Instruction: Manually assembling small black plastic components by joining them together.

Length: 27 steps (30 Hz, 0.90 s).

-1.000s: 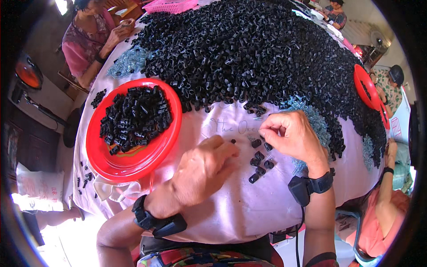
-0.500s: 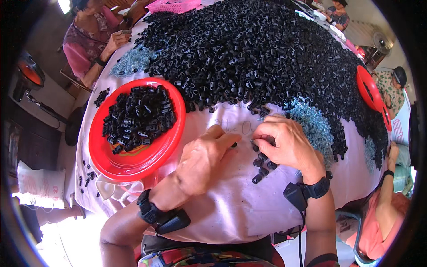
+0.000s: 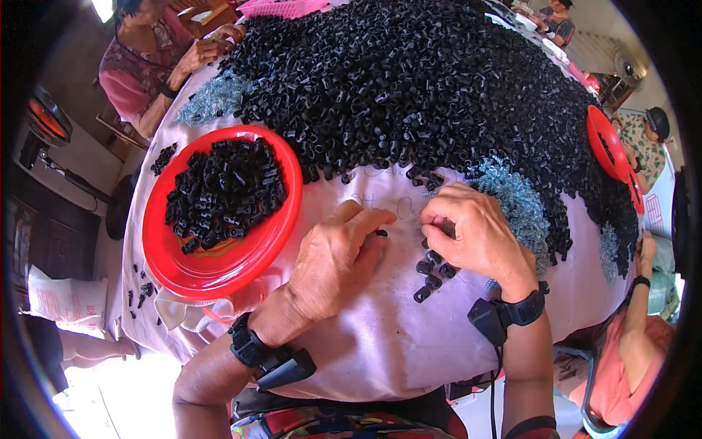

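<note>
My left hand (image 3: pixel 330 256) is closed over the table, its thumb and fingers pinching a small black plastic piece (image 3: pixel 381 233) that looks like a cord-lock part. Across a short gap, my right hand (image 3: pixel 479 234) is pinched too; whatever sits between its fingertips is too small to make out. Below those fingertips lies a small cluster of loose black pieces (image 3: pixel 424 268). Just right of my right hand is a heap of pale blue coils, like tiny springs (image 3: pixel 515 208). A red plate (image 3: pixel 179 282) heaped with black pieces (image 3: pixel 227 194) is left of my left hand.
A huge pile of black parts (image 3: pixel 409 88) covers the far side of the pink-clothed table (image 3: pixel 365 344). More coils (image 3: pixel 216 99) lie at the far left, where a person (image 3: pixel 146 73) works. Red bowls (image 3: pixel 607 143) stand at the right edge, with other people around.
My left forefinger has straightened a little toward my right hand, and the black piece has shifted slightly. My right hand stays almost in place. The far-left person's hands have moved to the pile's edge.
</note>
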Tool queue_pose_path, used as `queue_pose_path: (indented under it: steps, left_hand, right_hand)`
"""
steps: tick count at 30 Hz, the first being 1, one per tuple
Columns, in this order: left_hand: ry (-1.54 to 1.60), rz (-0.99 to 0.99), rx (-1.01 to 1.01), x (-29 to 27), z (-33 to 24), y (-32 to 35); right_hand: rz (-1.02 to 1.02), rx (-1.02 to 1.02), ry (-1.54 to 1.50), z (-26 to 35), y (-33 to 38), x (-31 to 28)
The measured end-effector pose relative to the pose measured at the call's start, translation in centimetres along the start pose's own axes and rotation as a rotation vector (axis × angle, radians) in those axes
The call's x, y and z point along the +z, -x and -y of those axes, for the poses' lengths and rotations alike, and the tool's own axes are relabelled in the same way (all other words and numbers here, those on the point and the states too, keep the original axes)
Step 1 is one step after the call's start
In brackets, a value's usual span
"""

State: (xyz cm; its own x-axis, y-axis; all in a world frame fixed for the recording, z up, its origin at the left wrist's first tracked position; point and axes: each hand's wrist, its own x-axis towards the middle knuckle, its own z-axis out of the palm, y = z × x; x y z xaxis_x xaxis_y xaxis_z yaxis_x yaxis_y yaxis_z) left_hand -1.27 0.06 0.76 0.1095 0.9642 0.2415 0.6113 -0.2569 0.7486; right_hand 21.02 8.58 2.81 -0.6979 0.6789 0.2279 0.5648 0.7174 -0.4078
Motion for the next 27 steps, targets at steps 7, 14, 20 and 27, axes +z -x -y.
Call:
queue_pose_path:
  steps: [7, 14, 20, 27]
  left_hand:
    - [0.219, 0.023, 0.055, 0.3, -0.3, -0.4]
    - [0.305, -0.004, -0.057, 0.8, -0.9, -0.5]
    - [0.276, 0.003, -0.144, 0.5, -1.0, -0.6]
    - [0.237, 0.02, -0.218, 0.5, -1.2, -1.0]
  right_hand:
    - [0.004, -0.026, -0.261, 1.2, -0.3, -0.4]
    - [0.007, 0.037, -0.326, 1.8, -0.1, -0.4]
    - [-0.077, 0.072, -0.489, 2.2, -0.2, 0.1]
    - [-0.117, 0.068, -0.463, 2.0, -0.2, 0.4]
